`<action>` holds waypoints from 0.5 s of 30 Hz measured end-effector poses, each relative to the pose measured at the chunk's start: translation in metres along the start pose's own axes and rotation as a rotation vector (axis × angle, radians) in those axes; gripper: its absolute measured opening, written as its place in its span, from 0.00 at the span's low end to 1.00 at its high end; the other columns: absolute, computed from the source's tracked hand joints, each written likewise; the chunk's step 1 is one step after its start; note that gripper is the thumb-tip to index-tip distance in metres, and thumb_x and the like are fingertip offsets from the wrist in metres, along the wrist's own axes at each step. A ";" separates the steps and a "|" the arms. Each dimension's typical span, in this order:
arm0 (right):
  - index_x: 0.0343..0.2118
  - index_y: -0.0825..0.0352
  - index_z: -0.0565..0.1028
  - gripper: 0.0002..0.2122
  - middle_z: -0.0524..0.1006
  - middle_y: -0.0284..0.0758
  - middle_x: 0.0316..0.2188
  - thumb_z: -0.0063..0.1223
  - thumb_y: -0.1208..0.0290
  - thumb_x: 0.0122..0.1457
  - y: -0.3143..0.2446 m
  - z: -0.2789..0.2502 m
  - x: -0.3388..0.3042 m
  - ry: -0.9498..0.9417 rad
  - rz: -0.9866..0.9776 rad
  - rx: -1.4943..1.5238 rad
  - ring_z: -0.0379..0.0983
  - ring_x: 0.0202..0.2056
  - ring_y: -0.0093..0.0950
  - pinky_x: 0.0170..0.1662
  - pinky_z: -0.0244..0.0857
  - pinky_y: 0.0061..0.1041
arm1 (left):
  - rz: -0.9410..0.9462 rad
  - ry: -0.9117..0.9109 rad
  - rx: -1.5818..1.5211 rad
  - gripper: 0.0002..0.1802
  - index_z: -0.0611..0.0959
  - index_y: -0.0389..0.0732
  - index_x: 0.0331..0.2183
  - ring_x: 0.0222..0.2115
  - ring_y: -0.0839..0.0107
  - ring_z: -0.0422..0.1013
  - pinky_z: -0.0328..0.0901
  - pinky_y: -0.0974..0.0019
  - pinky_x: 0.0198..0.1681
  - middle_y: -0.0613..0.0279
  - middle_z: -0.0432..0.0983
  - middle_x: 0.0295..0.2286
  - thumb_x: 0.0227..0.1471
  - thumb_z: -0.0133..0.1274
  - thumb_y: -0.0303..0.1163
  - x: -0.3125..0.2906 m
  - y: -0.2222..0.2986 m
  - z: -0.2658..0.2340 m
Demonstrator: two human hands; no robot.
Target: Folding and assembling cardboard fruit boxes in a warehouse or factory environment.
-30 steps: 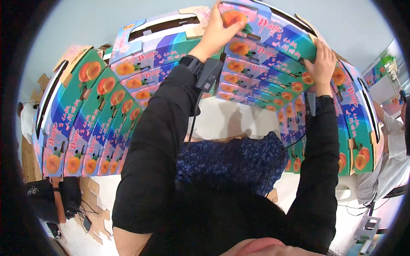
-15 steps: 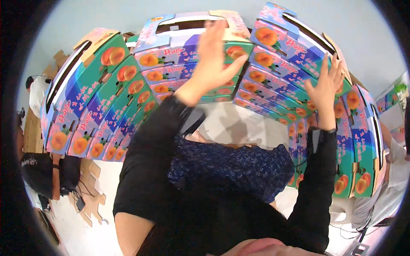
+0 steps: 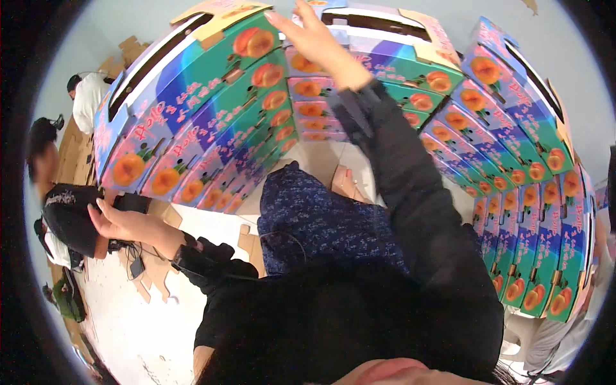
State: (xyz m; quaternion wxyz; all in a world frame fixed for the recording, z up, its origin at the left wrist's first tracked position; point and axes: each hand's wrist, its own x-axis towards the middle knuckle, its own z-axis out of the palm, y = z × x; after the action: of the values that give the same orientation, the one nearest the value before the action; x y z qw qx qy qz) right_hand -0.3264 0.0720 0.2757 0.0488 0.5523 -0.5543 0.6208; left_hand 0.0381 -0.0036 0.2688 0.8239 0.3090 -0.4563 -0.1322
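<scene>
Stacks of colourful fruit cartons, printed with orange fruit and fitted with slotted tops, stand in an arc around me. My left hand [image 3: 131, 224] is held low at the near left end of the left stack [image 3: 212, 106], its fingers apart and nothing in them. Raised at the far end of that same stack, by the gap to the middle stack [image 3: 385, 48], is my right hand [image 3: 314, 40]. Its fingers are spread and it holds nothing. Whether either hand touches a carton, I cannot tell.
Farther right are another carton stack [image 3: 510, 96] and a lower row of cartons [image 3: 545, 256]. People are at the left, one with a black cap [image 3: 70, 215] near my left hand. Cardboard pieces [image 3: 151, 273] and cables lie on the white floor [image 3: 122, 314].
My view has turned left, so the left stack sits nearer the middle. Both hands have moved from the middle and right stacks to the two ends of the left stack.
</scene>
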 end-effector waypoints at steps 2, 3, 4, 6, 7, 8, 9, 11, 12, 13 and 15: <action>0.51 0.80 0.58 0.38 0.66 0.55 0.45 0.55 0.50 0.49 -0.011 0.041 0.005 0.219 0.220 0.148 0.63 0.50 0.40 0.53 0.56 0.30 | -0.162 -0.142 0.079 0.24 0.70 0.26 0.43 0.35 0.64 0.69 0.63 0.66 0.42 0.47 0.72 0.35 0.54 0.41 0.40 0.022 -0.020 -0.011; 0.51 0.80 0.58 0.38 0.66 0.55 0.45 0.55 0.50 0.49 -0.015 0.053 0.006 0.218 0.217 0.160 0.63 0.50 0.40 0.53 0.56 0.30 | -0.194 -0.270 0.093 0.27 0.71 0.27 0.43 0.38 0.63 0.68 0.62 0.64 0.44 0.49 0.71 0.37 0.55 0.40 0.44 0.028 -0.039 -0.021; 0.47 0.79 0.61 0.34 0.69 0.51 0.41 0.56 0.51 0.48 -0.019 0.063 0.004 0.258 0.246 0.244 0.66 0.46 0.38 0.49 0.59 0.30 | -0.333 -0.207 -0.057 0.28 0.70 0.27 0.44 0.40 0.63 0.67 0.61 0.63 0.45 0.49 0.70 0.39 0.55 0.40 0.45 0.027 -0.034 -0.014; 0.33 0.74 0.64 0.24 0.74 0.41 0.28 0.58 0.56 0.48 -0.017 0.072 0.007 0.416 0.178 0.279 0.73 0.30 0.29 0.36 0.66 0.29 | -0.434 -0.140 -0.129 0.31 0.68 0.27 0.46 0.42 0.62 0.66 0.60 0.62 0.48 0.48 0.67 0.44 0.55 0.41 0.47 0.007 -0.019 0.012; 0.33 0.74 0.64 0.24 0.74 0.41 0.28 0.58 0.56 0.48 -0.031 0.071 0.003 0.412 0.182 0.273 0.73 0.30 0.29 0.36 0.66 0.29 | -0.402 -0.125 -0.036 0.33 0.66 0.27 0.48 0.43 0.61 0.66 0.60 0.61 0.49 0.47 0.65 0.45 0.54 0.42 0.49 -0.003 -0.015 0.019; 0.32 0.74 0.63 0.23 0.74 0.41 0.25 0.59 0.58 0.47 -0.044 0.065 -0.003 0.386 0.264 0.345 0.73 0.27 0.27 0.33 0.66 0.27 | -0.397 -0.059 -0.019 0.35 0.64 0.28 0.50 0.47 0.63 0.63 0.58 0.62 0.49 0.46 0.64 0.47 0.53 0.44 0.50 -0.014 -0.026 0.022; 0.31 0.73 0.63 0.21 0.73 0.40 0.23 0.60 0.60 0.47 -0.062 0.058 -0.005 0.366 0.341 0.427 0.73 0.23 0.25 0.30 0.66 0.25 | -0.394 -0.062 -0.021 0.35 0.64 0.28 0.50 0.47 0.63 0.63 0.58 0.62 0.49 0.46 0.64 0.47 0.53 0.44 0.50 -0.014 -0.020 0.023; 0.30 0.72 0.62 0.20 0.73 0.39 0.20 0.61 0.62 0.47 -0.069 0.051 -0.005 0.453 0.266 0.355 0.71 0.20 0.23 0.28 0.66 0.23 | -0.379 0.015 0.047 0.37 0.62 0.25 0.50 0.45 0.63 0.64 0.60 0.65 0.47 0.44 0.64 0.45 0.51 0.47 0.50 -0.015 -0.003 0.030; 0.29 0.71 0.62 0.19 0.72 0.37 0.17 0.61 0.64 0.46 -0.072 0.044 -0.004 0.535 0.188 0.280 0.70 0.17 0.21 0.26 0.65 0.21 | -0.409 0.012 0.113 0.38 0.64 0.25 0.48 0.43 0.63 0.65 0.61 0.65 0.46 0.44 0.65 0.44 0.51 0.48 0.51 -0.018 0.009 0.035; 0.29 0.71 0.62 0.19 0.72 0.37 0.17 0.61 0.64 0.46 -0.084 0.038 -0.006 0.534 0.186 0.290 0.70 0.17 0.21 0.26 0.65 0.21 | -0.401 0.017 0.116 0.38 0.64 0.25 0.48 0.43 0.63 0.65 0.61 0.65 0.46 0.44 0.65 0.44 0.51 0.48 0.51 -0.016 0.020 0.035; 0.32 0.73 0.62 0.20 0.72 0.35 0.21 0.61 0.66 0.47 -0.099 0.010 -0.014 0.498 0.136 0.498 0.69 0.20 0.20 0.25 0.65 0.20 | -0.371 -0.038 0.149 0.37 0.64 0.25 0.47 0.42 0.64 0.66 0.61 0.66 0.45 0.45 0.66 0.43 0.51 0.48 0.51 -0.021 0.032 0.041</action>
State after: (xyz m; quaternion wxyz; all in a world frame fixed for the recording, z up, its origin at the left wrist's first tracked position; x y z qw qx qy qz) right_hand -0.2481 0.1094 0.3259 0.0048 0.3408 -0.3924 0.8543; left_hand -0.0102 0.0161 0.2911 0.7514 0.4454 -0.4156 -0.2536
